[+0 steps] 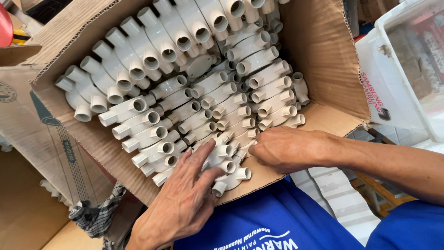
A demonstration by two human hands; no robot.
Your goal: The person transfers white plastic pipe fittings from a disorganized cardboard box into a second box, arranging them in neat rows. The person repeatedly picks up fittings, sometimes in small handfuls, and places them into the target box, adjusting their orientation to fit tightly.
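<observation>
An open cardboard box [323, 51] holds several rows of white plastic pipe fittings [194, 97] with round sockets, packed side by side. My left hand [185, 194] lies flat, fingers apart, on the nearest fittings [231, 173] at the box's front edge. My right hand [289, 148] rests beside it, fingers curled against the fittings at the end of a row; whether it grips one I cannot tell. The front edge of the box lies against my blue shirt [273, 217].
A translucent plastic bin [407, 69] stands right of the box. Another printed cardboard carton [27, 115] lies to the left. A checked cloth [97, 215] hangs at lower left. A red object [4, 25] shows at top left.
</observation>
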